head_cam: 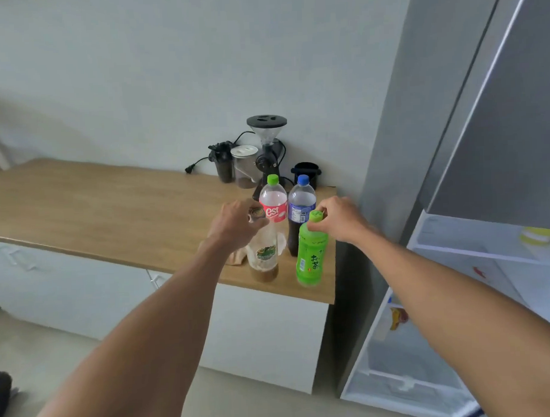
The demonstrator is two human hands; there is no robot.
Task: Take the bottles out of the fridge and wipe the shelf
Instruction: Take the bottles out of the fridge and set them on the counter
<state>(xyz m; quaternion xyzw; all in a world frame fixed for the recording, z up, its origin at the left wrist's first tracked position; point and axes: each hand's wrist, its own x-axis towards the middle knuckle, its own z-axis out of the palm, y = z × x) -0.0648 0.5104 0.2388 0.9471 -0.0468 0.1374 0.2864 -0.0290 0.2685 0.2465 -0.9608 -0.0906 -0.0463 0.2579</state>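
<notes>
The bench (111, 214) lies bare along its left. The left hand (237, 223) grips the cap of a nearly empty bottle (263, 255); behind stand a red "est" bottle (273, 202), a cola bottle (300, 213) and a grinder (267, 146). The right hand (338, 220) pinches the green tea bottle (311, 257) at the bench's right edge, beside the open fridge (457, 295).

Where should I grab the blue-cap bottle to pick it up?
Probably by its neck, just under the blue cap, coming from above. The blue-cap bottle stands upright at the back, with the green tea bottle right in front and the red-label bottle close beside it, so only its top is free.
</notes>
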